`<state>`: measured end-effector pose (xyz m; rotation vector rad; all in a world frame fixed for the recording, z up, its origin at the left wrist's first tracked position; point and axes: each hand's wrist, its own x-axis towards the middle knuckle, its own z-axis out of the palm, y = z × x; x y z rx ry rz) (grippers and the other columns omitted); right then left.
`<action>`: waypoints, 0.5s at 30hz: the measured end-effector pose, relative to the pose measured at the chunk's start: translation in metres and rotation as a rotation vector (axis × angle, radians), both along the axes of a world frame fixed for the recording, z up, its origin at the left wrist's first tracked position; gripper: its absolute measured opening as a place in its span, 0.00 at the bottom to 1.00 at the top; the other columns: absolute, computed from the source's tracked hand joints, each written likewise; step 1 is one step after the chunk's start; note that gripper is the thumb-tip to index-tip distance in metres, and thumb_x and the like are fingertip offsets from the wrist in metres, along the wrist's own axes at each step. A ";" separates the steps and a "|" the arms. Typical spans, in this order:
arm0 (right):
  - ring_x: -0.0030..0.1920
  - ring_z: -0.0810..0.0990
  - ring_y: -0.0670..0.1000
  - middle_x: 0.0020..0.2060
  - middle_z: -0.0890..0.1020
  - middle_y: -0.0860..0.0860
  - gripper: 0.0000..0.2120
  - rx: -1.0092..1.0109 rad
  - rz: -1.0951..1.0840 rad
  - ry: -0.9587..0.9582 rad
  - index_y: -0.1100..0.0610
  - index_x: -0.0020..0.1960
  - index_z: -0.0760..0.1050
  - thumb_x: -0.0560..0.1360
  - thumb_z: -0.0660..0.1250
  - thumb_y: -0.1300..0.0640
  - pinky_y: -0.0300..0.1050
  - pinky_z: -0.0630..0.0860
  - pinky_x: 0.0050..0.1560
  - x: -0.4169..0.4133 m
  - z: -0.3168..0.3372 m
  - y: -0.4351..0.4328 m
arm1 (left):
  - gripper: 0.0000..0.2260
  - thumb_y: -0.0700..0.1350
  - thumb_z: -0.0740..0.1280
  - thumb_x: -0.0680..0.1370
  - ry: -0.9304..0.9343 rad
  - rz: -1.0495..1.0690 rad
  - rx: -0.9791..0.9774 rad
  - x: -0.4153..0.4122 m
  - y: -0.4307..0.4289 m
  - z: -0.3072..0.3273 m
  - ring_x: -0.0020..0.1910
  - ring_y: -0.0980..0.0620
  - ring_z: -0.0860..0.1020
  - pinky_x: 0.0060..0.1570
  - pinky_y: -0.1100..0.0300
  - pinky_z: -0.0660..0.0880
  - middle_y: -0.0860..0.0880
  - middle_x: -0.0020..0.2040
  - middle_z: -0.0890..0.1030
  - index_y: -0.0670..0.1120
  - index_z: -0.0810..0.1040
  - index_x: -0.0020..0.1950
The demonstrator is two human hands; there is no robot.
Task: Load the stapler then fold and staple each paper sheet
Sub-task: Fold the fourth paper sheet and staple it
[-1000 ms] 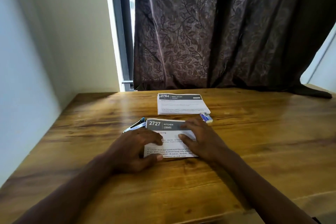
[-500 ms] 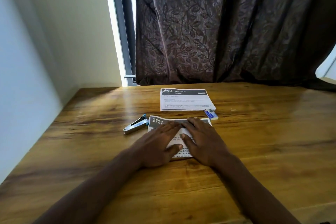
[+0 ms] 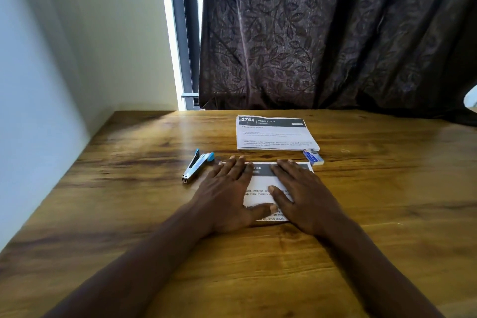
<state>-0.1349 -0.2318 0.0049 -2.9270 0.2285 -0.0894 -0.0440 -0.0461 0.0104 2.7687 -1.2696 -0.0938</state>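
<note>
While both hands lie flat on it, the folded sheet (image 3: 260, 183) sits mid-counter, its dark header band toward the far edge. The left hand (image 3: 227, 196) and right hand (image 3: 302, 196) are spread with straight fingers, pressing the paper and gripping nothing. They hide most of its print, leaving "HEN" in the band. The blue-tipped stapler (image 3: 197, 165) lies opened in a narrow V just left of the sheet on the wooden counter (image 3: 129, 214). A stack of sheets (image 3: 273, 134) headed "2764 DESK / STUDY" rests near the far edge, with a small blue-and-white box (image 3: 313, 157) beside its near right corner. A dark leaf-patterned curtain (image 3: 335, 33) hangs behind.
</note>
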 end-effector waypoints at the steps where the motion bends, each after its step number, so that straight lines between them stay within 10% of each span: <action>1: 0.82 0.45 0.46 0.83 0.50 0.45 0.37 0.004 -0.007 0.009 0.48 0.83 0.50 0.78 0.43 0.34 0.45 0.43 0.79 0.000 0.001 0.002 | 0.49 0.79 0.47 0.72 0.002 -0.002 0.007 0.001 0.000 0.000 0.82 0.51 0.40 0.80 0.50 0.40 0.49 0.84 0.40 0.49 0.42 0.83; 15: 0.80 0.37 0.40 0.83 0.43 0.45 0.38 0.043 0.062 0.094 0.51 0.83 0.44 0.76 0.45 0.39 0.45 0.36 0.81 -0.034 0.011 0.045 | 0.35 0.66 0.43 0.82 -0.028 -0.041 0.018 0.006 0.001 -0.008 0.82 0.49 0.38 0.80 0.49 0.40 0.47 0.83 0.39 0.49 0.39 0.83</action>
